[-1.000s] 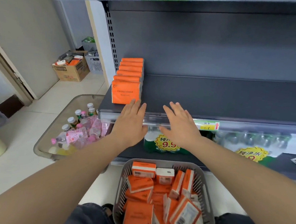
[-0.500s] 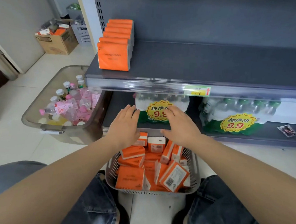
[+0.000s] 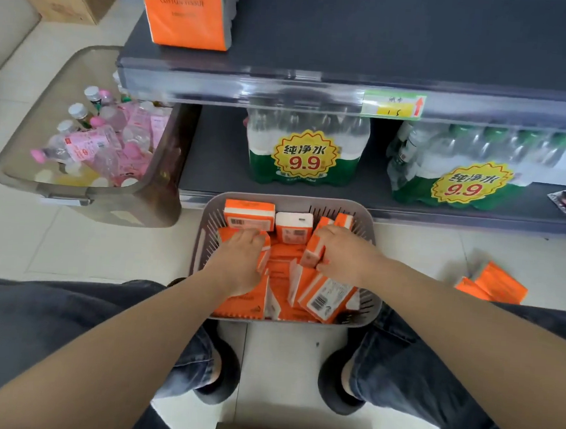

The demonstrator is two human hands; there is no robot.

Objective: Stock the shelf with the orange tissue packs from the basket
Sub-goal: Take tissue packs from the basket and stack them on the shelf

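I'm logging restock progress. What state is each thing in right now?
Left hand, curled on a flat pack.
Right hand, gripping an upright pack.
Basket, holding many jumbled orange packs.
Shelf stack, upright at the left of the upper shelf.
Floor packs, lying outside the basket.
Water packs, wrapped, standing on the lower shelf.

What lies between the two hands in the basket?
In the head view, loose orange tissue packs fill the gap between the left hand and the right hand, inside the basket.
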